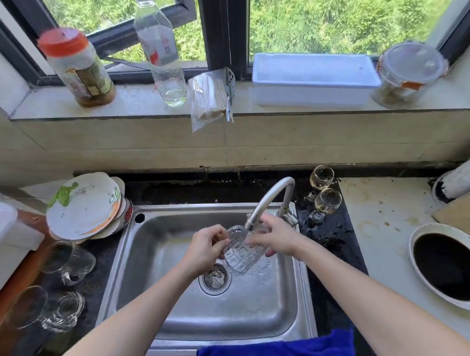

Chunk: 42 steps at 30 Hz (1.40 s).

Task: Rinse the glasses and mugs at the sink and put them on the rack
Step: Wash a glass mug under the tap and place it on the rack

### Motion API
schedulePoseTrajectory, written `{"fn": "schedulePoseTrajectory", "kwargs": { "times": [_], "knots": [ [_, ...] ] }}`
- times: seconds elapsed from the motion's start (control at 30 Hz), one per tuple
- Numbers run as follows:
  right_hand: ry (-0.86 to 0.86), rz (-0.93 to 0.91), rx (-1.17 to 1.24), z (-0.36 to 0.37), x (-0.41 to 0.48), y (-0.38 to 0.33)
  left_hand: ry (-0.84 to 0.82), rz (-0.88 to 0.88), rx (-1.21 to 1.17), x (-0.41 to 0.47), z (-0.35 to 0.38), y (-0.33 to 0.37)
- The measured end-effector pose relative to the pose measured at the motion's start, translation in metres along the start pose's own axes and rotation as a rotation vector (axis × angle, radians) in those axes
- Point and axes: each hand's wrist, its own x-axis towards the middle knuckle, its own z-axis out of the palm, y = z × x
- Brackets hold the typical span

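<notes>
Steel sink (164, 298) sits in a dark counter, and both hands meet over it, just above the drain (215, 278). Between them is a clear patterned glass (240, 257), tilted with its mouth up under the tap (271, 197) and its base low over the basin. The left hand (209, 248) has its fingers curled close together, pinching the rim on the near-left side. The right hand (277, 236) wraps the glass from the far-right side, fingers bent over the top by the spout and thumb below. I cannot tell whether water is running.

Left of the sink, a stack of plates (84, 206) leans at the corner, the top one smeared with green. In front of it two glass mugs (68, 260) (63, 310) stand on the counter. Right of the tap, two wine glasses (322, 177) (328, 201) stand just beside each other. A blue cloth (280, 353) hangs over the sink's front edge. On the sill stand a jar (74, 66) with an orange lid, a clear bottle (159, 47) and a white tray (313, 77).
</notes>
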Motion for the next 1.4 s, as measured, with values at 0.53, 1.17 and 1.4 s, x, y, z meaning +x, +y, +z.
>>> {"fn": "schedulePoseTrajectory", "kwargs": {
  "times": [0.53, 1.17, 1.4],
  "knots": [
    [0.115, 0.186, 0.326, 0.020, 0.008, 0.026, 0.005, -0.396, -0.523, -0.012, 0.005, 0.011],
    [0.022, -0.234, -0.823, 0.042, -0.023, 0.022, -0.336, -0.596, -0.306, 0.036, -0.024, -0.022],
    [0.322, 0.086, -0.061, 0.085, -0.071, 0.043, -0.330, -0.480, -0.070, 0.027, 0.006, -0.025]
  ]
}}
